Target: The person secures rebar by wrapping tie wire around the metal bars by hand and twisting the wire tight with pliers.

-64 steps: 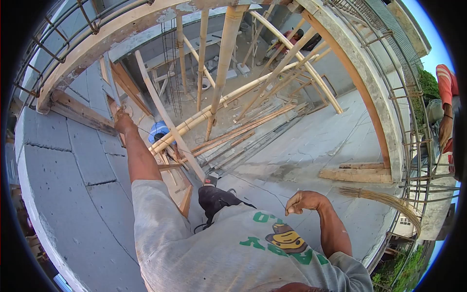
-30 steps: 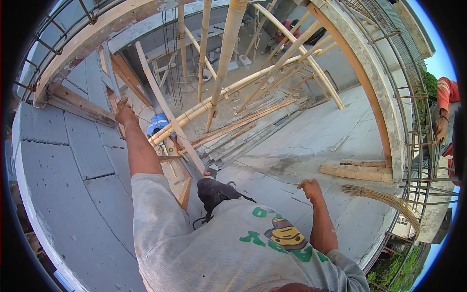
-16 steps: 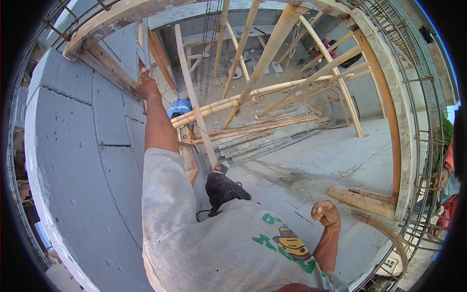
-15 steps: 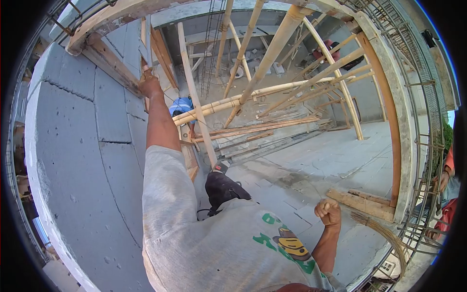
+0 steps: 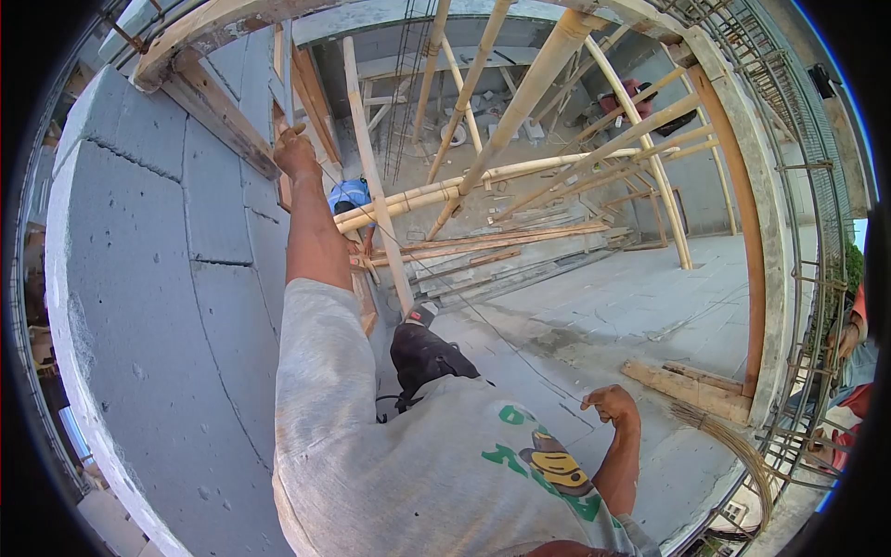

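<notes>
My left hand [image 5: 297, 150] is raised at the upper left, its fingers closed beside a narrow upright board at the edge of the grey block wall [image 5: 223, 223]. From there a thin line [image 5: 483, 318] slants down across the view to my right hand [image 5: 613, 406]. That hand is in front of my shirt at the lower right, with thumb and forefinger pinched at the line's end. What else my left fingers grip, if anything, is too small to make out.
Bamboo poles [image 5: 520, 102] and a leaning board [image 5: 371, 176] cross the space below. A person in blue [image 5: 349, 195] bends down there; another person [image 5: 631, 97] is farther back. Rebar [image 5: 803, 278] lines the right edge, near a co-worker's hand [image 5: 846, 342]. Tie wires [image 5: 733, 446] lie nearby.
The view has swung right. My right hand rose as a fist, then lowered slightly, its fingers now pointing left. My left hand stays by the upright board.
</notes>
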`<state>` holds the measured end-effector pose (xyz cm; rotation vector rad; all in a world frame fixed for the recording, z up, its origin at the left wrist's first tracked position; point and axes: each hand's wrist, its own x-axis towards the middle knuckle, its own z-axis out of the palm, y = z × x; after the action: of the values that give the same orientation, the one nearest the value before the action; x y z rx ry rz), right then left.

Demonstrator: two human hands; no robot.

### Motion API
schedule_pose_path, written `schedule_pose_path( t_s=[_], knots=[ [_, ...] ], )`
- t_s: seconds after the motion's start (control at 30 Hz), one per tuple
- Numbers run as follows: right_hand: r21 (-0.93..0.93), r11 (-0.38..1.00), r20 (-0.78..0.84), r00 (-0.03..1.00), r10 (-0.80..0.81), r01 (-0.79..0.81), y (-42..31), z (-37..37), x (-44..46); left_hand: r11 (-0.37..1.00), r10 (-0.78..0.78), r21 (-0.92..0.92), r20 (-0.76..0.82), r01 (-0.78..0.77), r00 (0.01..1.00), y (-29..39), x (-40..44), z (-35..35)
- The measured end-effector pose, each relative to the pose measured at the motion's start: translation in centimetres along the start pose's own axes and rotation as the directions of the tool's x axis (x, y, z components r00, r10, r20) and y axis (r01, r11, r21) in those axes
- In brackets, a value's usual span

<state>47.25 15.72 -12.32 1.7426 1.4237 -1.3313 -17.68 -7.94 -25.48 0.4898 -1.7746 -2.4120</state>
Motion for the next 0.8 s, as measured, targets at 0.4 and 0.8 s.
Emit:
schedule_pose_path(
  t_s=[0.4,0.8],
  knots=[
    [0.826,0.247,-0.265,0.735,-0.624,0.507,4.6,-2.7,1.3,0.982,-0.159,-0.111,-0.058,0.151,0.986,-0.5,2.8,-1.7],
    [0.081,0.989,-0.159,0.978,0.134,-0.123,6.5,-0.2,6.3,0.8,-0.273,-0.459,0.294,0.386,0.916,-4.2,9.8,-2.9]
  ],
)
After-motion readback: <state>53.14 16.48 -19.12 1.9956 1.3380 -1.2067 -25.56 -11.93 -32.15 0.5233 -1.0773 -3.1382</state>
